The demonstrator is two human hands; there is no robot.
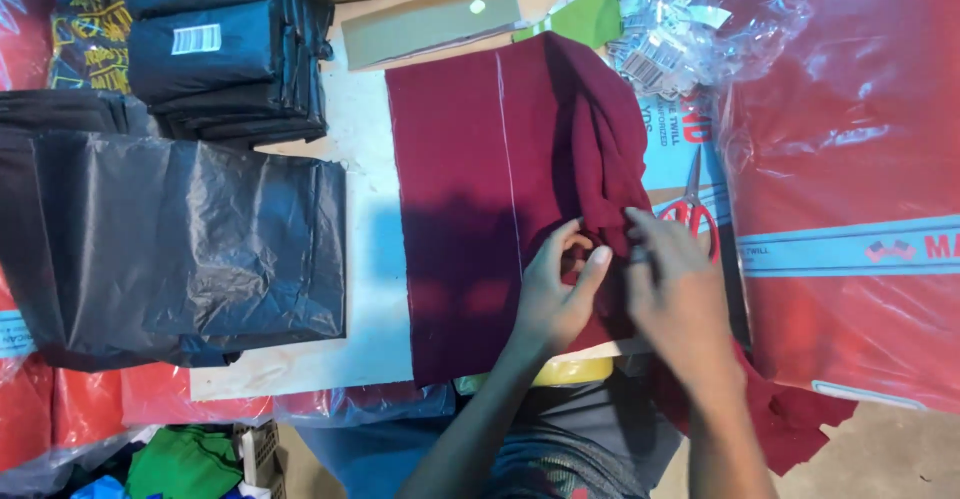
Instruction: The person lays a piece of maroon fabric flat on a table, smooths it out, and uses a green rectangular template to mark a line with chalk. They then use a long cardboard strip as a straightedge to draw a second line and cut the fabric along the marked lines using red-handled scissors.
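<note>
A dark red garment (pixel 480 169) lies spread on the pale worktable (pixel 360 139), its right side bunched into folds. My left hand (pixel 558 289) pinches a fold of the cloth near its lower right part, thumb and fingers curled on it. My right hand (pixel 675 289) lies just to the right, blurred, fingers touching the same bunched fold. More dark red cloth (pixel 790 419) hangs off the table edge below my right arm.
Black plastic bags (pixel 180 239) lie in a stack at left, with packed dark bundles (pixel 225 49) behind them. Red-handled scissors (pixel 692 204) lie right of the garment. A large red plastic-wrapped bale (pixel 850 159) fills the right. Cardboard (pixel 430 24) and loose tags (pixel 650 54) sit at the back.
</note>
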